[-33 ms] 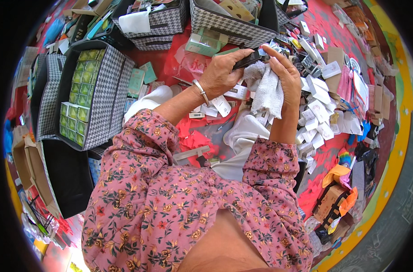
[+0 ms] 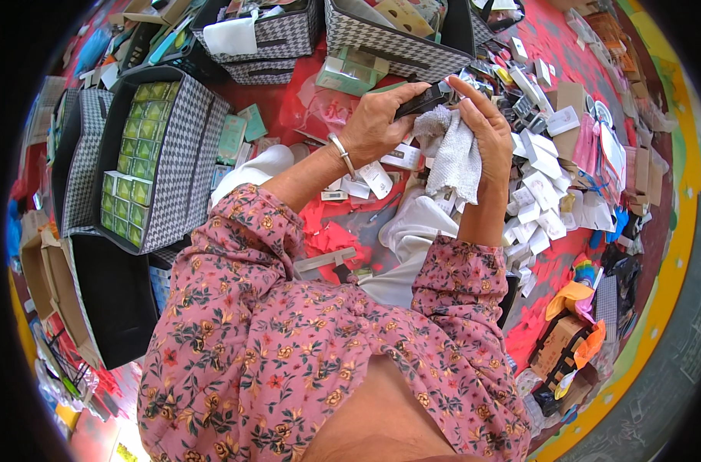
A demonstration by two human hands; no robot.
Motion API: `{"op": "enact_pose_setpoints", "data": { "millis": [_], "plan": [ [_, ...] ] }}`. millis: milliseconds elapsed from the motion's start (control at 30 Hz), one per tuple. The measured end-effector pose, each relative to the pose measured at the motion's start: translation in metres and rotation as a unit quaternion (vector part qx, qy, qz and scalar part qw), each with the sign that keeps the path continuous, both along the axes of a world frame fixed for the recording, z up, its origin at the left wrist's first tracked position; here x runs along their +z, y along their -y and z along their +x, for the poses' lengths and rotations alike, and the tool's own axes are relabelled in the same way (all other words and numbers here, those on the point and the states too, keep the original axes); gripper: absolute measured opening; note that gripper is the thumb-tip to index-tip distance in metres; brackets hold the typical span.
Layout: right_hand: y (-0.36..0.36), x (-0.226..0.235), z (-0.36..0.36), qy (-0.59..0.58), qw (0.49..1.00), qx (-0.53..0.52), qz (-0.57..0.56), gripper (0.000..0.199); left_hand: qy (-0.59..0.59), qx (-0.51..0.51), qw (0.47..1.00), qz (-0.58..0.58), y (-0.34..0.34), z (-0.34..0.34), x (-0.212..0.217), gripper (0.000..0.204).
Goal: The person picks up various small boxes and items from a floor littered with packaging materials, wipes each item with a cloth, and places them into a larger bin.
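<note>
In front of me my left hand [image 2: 375, 123], with a white bangle at its wrist, is closed round a small black rectangular object [image 2: 422, 100]. What kind of object it is does not show. A whitish textured cloth [image 2: 454, 160] hangs from my right hand [image 2: 487, 137], pinched against the palm. The right index finger reaches up beside the far end of the black object. Part of the cloth lies close under that object; whether they touch I cannot tell. Below the hands are small white boxes, one of them a flat white box [image 2: 376, 180].
On the left stands a houndstooth storage box [image 2: 182, 158] holding green packs [image 2: 141, 146]. Further houndstooth boxes [image 2: 400, 63] line the far side. Many white cartons [image 2: 543, 189] are heaped to the right on the red floor. An orange-trimmed brown carton [image 2: 560, 344] lies at lower right.
</note>
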State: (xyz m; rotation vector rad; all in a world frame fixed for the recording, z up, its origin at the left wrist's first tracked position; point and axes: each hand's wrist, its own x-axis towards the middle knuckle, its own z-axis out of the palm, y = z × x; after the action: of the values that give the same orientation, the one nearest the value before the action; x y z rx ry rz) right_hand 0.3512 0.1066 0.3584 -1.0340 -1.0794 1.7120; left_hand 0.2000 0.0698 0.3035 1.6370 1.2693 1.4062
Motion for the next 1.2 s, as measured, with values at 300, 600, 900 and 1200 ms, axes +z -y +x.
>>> {"op": "enact_pose_setpoints", "data": {
  "millis": [300,600,900,1200],
  "plan": [
    [0.012,-0.009,-0.015,0.126,0.982,-0.048,0.135,0.025,-0.015,0.0,1.0,-0.014,0.001,-0.003,0.003,0.044],
    [0.008,-0.01,-0.015,0.12,0.979,-0.061,0.155,0.024,-0.023,-0.008,0.999,-0.024,0.002,-0.002,0.004,0.042],
    [0.009,-0.009,-0.013,0.101,0.985,-0.047,0.135,0.021,0.009,-0.041,0.998,-0.052,0.003,-0.001,0.006,0.042],
    [0.007,-0.013,-0.014,0.183,0.96,-0.016,0.21,0.025,0.022,-0.027,0.997,-0.067,0.003,-0.004,-0.003,0.043]
  ]
}}
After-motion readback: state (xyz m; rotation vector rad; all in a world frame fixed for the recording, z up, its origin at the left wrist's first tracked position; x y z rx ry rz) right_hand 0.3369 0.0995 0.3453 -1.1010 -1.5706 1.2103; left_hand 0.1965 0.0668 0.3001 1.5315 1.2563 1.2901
